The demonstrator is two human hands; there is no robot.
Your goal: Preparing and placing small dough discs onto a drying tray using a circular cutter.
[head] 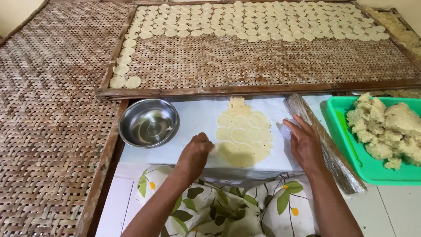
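Note:
A thin sheet of pale rolled dough (244,134), scored with several round cut-outs, lies on a white plastic sheet (197,118). My left hand (196,153) is closed at the dough's lower left edge, fingers pinching it. My right hand (304,142) rests with fingers spread on the white sheet at the dough's right, over a small clear round cutter (286,130), beside a plastic-wrapped rolling pin (326,147).
A steel bowl (149,122) stands left of the dough. A green tray (351,145) with lumps of dough (390,127) sits at the right. Beyond, a woven bamboo rack (263,66) carries several rows of dough discs (254,19). Leaf-print cloth (219,206) covers my lap.

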